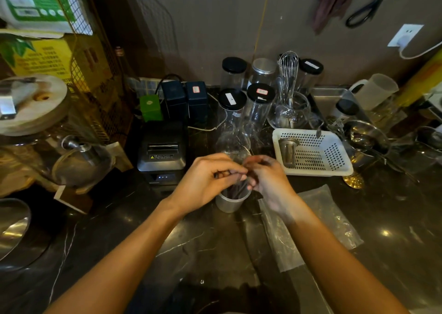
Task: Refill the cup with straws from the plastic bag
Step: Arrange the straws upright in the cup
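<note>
A small metal cup (229, 203) stands on the dark marble counter at the centre, with dark straws (236, 190) standing in it. Directly above its rim, my left hand (205, 182) and my right hand (267, 182) meet, and both sets of fingers pinch the tops of the straws. A clear plastic bag (332, 213) lies flat on the counter to the right of the cup, partly under my right forearm. Another clear plastic sheet (282, 242) lies beside it, nearer me. What the bag holds cannot be made out.
A black receipt printer (162, 151) sits left of the cup. A white perforated basket (313, 155) with a metal strainer stands to the right. Glass jars with black lids (233, 103) and a whisk (289, 74) crowd the back. A glass dome (81, 163) is at the left.
</note>
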The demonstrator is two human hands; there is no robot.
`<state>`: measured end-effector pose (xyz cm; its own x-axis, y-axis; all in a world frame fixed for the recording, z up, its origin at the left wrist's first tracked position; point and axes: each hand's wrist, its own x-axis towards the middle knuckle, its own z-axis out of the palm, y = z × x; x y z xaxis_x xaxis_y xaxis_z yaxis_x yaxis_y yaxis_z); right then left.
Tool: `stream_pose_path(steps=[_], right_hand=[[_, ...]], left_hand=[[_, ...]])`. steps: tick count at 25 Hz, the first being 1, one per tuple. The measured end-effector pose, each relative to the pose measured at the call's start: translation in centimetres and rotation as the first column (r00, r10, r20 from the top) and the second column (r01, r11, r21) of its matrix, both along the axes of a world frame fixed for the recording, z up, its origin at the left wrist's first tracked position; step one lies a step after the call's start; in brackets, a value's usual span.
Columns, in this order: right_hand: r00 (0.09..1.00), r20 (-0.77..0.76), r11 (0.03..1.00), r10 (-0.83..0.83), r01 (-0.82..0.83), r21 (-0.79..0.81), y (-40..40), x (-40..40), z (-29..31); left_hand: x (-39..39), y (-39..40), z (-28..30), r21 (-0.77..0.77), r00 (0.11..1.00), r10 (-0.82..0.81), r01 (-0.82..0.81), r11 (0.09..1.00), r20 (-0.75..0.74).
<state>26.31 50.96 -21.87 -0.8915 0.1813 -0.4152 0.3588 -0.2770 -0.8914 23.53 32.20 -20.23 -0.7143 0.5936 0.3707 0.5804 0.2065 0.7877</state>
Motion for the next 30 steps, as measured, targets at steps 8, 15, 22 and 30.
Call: stream_pose_path(steps=[8,15,22,30], right_hand=[[0.925,-0.148,0.84,0.351,-0.24,0.487,1.2,1.1,-1.8],[0.891,0.037,0.487,0.452,-0.282,0.827,0.8,0.5,-4.6],[0.883,0.073,0.356,0.464,-0.261,0.897,1.0,0.7,-6.8],[0.984,-0.065,0.534,0.168,-0.035,0.845,2.6,1.0,-7.9]], left_hand=[[-1.0,1.0,-0.7,0.008,0.978,0.056,-0.058,0.998,0.201],[-1.6,1.9,-3.8,-0.006,0.928,0.262,-0.27,0.963,0.266],[-2.0,1.1,-6.6,-0.042,0.9,0.348,-0.35,0.936,0.262],[-3.3,2.4,-5.9,-0.037,0.922,0.203,-0.202,0.979,0.329]])
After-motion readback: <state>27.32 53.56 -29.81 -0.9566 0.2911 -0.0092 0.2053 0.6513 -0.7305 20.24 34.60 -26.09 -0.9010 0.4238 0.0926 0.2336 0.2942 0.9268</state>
